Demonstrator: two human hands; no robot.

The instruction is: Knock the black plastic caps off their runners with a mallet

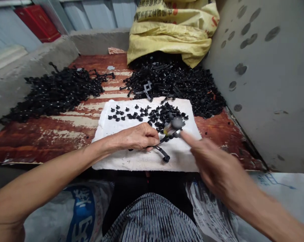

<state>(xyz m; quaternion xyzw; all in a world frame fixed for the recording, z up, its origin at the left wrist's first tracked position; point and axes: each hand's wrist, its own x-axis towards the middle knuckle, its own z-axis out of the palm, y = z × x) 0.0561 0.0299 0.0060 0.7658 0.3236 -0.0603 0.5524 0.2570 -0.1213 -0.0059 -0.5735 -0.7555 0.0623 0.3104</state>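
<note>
Tabletop (116, 90) passable between left heap (63, 89), right heap (177, 80); yellow sack (169, 37) blocks latter's rear, grey panel (270, 87) its right.

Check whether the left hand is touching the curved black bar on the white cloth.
Touching. The head view shows the left hand closed on the curved black bar, which emerges directly from its grip.

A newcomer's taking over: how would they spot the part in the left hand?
Find the white mat nearer than the yellow sack. On its near half, the left hand holds a black part; its slender length sets it apart from the stubby pieces beyond.
</note>
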